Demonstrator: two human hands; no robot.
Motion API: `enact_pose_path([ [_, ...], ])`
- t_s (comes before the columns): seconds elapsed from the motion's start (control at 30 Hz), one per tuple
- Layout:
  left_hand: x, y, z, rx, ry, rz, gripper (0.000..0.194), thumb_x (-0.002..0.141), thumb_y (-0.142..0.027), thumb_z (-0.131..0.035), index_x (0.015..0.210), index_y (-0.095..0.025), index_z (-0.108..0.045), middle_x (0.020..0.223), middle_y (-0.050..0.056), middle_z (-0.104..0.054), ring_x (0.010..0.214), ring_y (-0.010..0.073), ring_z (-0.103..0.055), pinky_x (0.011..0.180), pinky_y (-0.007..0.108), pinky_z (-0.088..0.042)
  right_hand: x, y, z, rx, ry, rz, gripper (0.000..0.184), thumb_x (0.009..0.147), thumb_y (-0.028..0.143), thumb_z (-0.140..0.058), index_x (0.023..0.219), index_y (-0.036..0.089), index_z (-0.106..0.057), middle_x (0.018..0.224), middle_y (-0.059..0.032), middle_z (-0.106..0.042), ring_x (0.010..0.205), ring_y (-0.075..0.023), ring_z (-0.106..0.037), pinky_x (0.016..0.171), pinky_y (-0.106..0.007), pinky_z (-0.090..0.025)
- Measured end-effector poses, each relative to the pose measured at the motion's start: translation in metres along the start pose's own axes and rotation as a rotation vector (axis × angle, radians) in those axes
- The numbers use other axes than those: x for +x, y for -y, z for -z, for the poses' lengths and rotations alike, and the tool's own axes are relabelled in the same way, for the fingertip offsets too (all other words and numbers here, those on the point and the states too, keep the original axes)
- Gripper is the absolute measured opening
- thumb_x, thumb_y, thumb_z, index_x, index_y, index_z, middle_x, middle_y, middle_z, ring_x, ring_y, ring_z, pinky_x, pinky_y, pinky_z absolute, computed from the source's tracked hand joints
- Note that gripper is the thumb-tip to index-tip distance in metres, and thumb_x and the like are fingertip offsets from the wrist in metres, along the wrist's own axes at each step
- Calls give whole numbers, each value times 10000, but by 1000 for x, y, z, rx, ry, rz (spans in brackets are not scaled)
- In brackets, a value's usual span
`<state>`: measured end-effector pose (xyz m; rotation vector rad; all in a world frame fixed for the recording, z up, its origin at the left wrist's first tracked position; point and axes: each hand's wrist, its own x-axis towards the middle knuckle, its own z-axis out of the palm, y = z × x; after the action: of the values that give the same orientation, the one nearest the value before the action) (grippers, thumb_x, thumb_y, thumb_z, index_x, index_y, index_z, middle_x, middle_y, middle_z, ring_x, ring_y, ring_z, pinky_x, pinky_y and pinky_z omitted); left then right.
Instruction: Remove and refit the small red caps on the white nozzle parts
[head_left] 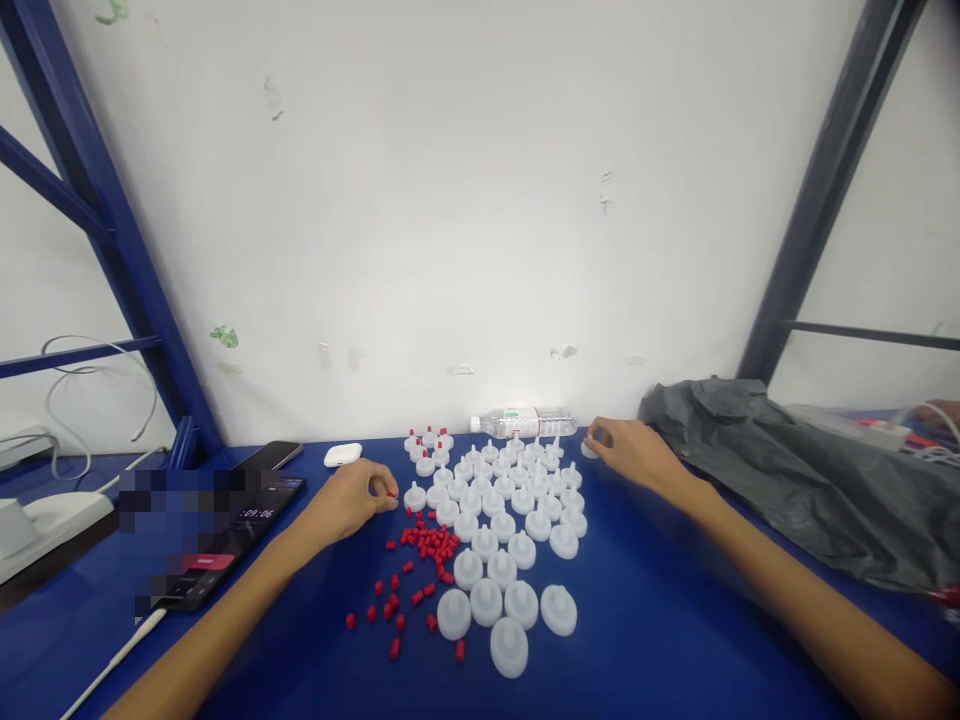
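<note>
The left hand [351, 496] pinches a red cap [392, 496], its tilt unclear. Right of those fingers, white spouted lids [502, 527] stand spout-up, axes vertical; nearer, loose red caps [435, 542] point variously. The right hand's [628, 447] fingers touch another lid [588, 451]; I cannot tell whether they grip.

White wall [480, 220], scuffed, with green flecks [223, 336]. Blue table [637, 620] against it. Blue frame [112, 220] at left, dark post [814, 190] slanting at right. Light even.
</note>
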<state>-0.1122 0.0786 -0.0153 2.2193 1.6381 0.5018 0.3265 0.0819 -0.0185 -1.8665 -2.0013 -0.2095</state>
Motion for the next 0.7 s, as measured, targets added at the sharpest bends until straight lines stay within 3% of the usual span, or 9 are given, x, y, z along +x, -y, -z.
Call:
enact_pose_path([
  [0.17,1,-1,0,-101,98,-23,232,690,-400,-677,801,-201,-726,768,24,-741,725,211,-669,649,277,-462,-4,6,-9,17,87,6,172,901,340,-561,934,231,-691,839,-43,-733,747,-208,-658,601,-272,-358],
  [0.33,-1,1,0,-191,191,-14,276,673,-410,-698,814,-173,-715,686,20,-711,582,176,-618,559,264,-456,-5,13,-10,52,111,39,248,967,360,-477,971,224,-685,852,-46,-741,793,-212,-674,633,-264,-373],
  [0.7,-6,-7,2,-266,244,-34,278,676,-443,-707,791,-191,-722,659,16,-704,587,169,-608,563,258,-480,-9,27,-11,69,132,115,398,1026,420,-339,973,211,-673,846,-67,-728,808,-226,-680,642,-270,-362],
])
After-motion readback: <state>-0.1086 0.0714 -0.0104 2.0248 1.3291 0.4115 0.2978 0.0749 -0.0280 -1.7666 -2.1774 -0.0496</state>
